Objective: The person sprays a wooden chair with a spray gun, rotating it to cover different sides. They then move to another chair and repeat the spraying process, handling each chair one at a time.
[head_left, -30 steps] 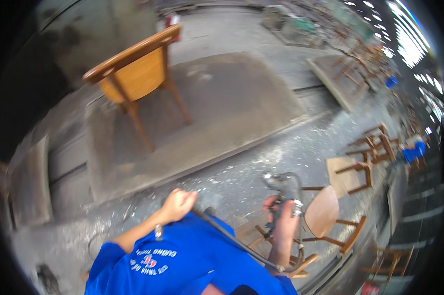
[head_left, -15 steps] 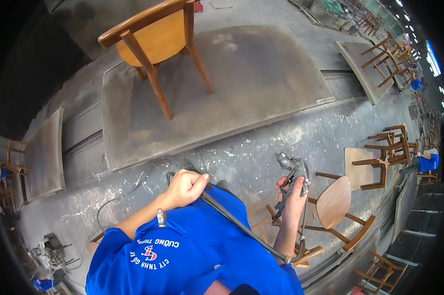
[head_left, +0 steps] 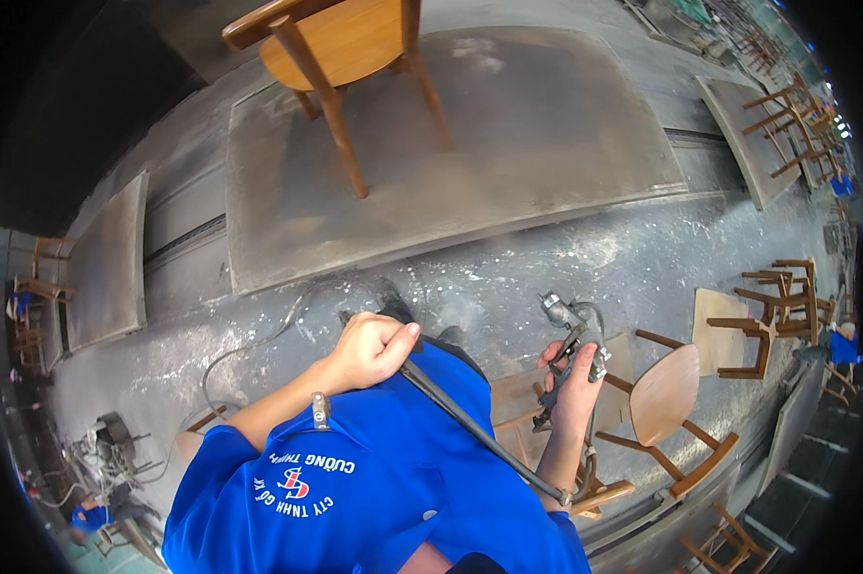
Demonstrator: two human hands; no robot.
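Note:
My right hand (head_left: 577,383) is wrapped round the handle of a metal spray gun (head_left: 573,330), whose nozzle points up and away from me. A dark hose (head_left: 469,423) slants across my front toward my right forearm, and a thinner line climbs beside that wrist to the gun. My left hand (head_left: 376,350) is closed in a fist round the other end of the visible hose, in front of my waist. Beyond both hands, a wooden chair (head_left: 340,48) with an orange-brown seat stands on a low grey platform (head_left: 536,124); its top is cut off by the picture edge.
Close to my right hand stands a wooden chair with a rounded back (head_left: 665,394). More chair frames (head_left: 774,306) are stacked farther right. A thin hose (head_left: 223,368) trails over the floor at left, near some equipment (head_left: 111,440). Other people in blue (head_left: 842,344) are at the edges.
The chair and platform have shifted right and up in the picture as my view turned. Both hands keep their grips, with the gun in nearly the same pose.

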